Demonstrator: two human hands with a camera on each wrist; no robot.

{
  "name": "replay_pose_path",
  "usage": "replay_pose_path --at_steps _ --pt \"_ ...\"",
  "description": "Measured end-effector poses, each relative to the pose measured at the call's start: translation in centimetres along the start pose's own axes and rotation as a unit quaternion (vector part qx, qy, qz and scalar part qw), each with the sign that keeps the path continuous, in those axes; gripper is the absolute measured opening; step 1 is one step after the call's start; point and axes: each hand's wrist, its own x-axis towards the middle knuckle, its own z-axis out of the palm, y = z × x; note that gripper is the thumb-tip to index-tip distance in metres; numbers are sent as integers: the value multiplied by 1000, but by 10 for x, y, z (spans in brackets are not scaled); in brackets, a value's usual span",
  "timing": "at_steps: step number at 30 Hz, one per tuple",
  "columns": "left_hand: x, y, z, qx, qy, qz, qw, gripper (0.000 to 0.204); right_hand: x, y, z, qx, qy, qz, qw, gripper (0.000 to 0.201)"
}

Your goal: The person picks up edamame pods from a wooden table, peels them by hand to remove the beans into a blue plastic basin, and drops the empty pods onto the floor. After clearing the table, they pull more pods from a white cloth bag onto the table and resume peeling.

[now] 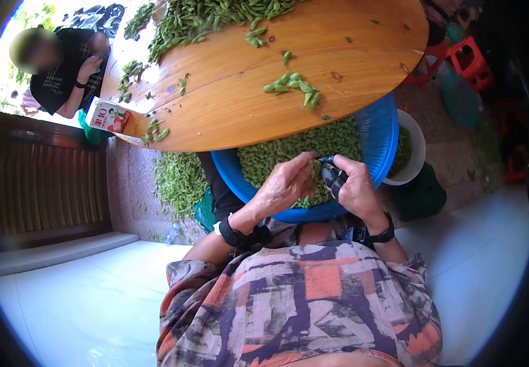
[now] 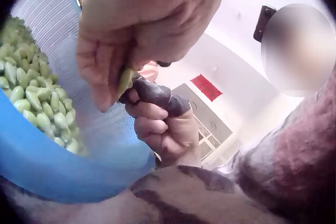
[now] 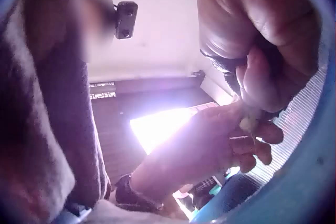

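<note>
Over the blue basin (image 1: 382, 137) of shelled green beans (image 1: 277, 160), both hands meet around one green pod (image 2: 126, 81). My left hand (image 1: 286, 186) pinches the pod between thumb and fingers, as the left wrist view shows. My right hand (image 1: 357, 191) has dark coverings (image 2: 153, 92) on its thumb and finger, and their tips grip the pod's lower end. In the right wrist view a pale green bit (image 3: 248, 124) shows between the right hand (image 3: 257, 35) and the left hand (image 3: 194, 148). The palms hide part of the pod.
A wooden table (image 1: 228, 116) beyond the basin bears a pod heap (image 1: 197, 21), scattered pods (image 1: 294, 83) and a printed box (image 1: 109, 116). Pods (image 1: 179, 180) cover the floor at left. A white bucket (image 1: 418, 147) and red stools (image 1: 471, 64) stand right; a person (image 1: 62, 76) is at upper left.
</note>
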Motion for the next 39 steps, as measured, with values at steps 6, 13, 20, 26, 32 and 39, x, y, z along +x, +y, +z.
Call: replay_pose_path --at_steps 6,13,20,26,32,39 --pt "10 -11 9 -129 78 -55 987 31 7 1 22 -186 76 -103 974 25" --pt "18 -31 14 161 121 174 964 27 10 10 29 -207 79 -127 967 29" --pt "24 -34 15 144 97 234 957 32 14 12 27 -206 111 -136 963 27" --pt "22 -32 16 -328 61 -35 942 41 15 9 21 -167 135 -112 970 26" --pt "22 -36 12 -336 39 -16 941 21 14 8 19 -121 137 -108 977 23" --pt "8 -2 -3 36 -30 33 998 18 -9 6 -15 158 106 -96 977 28"
